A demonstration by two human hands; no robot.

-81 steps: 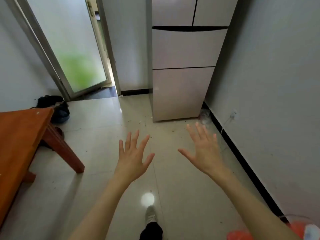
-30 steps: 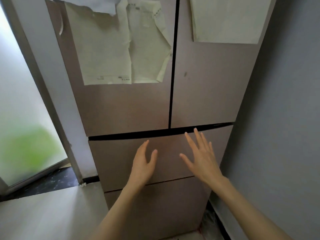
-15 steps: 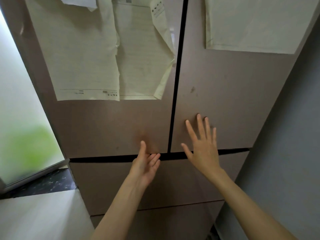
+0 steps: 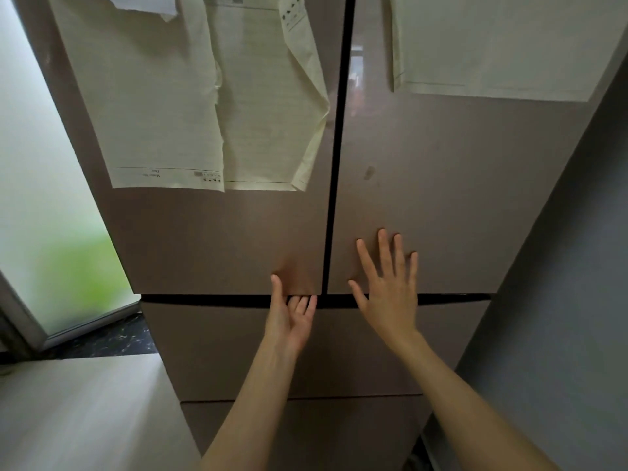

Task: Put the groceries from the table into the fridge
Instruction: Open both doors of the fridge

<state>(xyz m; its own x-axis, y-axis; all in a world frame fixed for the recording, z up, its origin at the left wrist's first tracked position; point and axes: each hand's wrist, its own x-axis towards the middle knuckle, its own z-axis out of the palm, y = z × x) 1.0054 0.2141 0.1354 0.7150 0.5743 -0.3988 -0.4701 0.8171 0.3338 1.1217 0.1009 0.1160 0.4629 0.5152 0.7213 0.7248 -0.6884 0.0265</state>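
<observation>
The brown fridge fills the view, all its doors closed. My left hand (image 4: 289,321) is palm up at the bottom edge of the upper left door (image 4: 210,239). Its fingertips are tucked into the dark gap under that door and its thumb lies on the door's front. My right hand (image 4: 387,294) is spread flat, fingers straight, over the lower corner of the upper right door (image 4: 458,198), holding nothing. No groceries or table are in view.
Sheets of paper (image 4: 190,96) hang on the left door, and another sheet (image 4: 492,45) on the right door. A drawer front (image 4: 210,348) sits below the gap. A grey wall (image 4: 560,266) stands close on the right, a frosted glass door (image 4: 40,198) on the left.
I have walked up to the fridge. My left hand rose from the drawer front to the left door's bottom edge and slid its fingers under it. My right hand rose onto the right door.
</observation>
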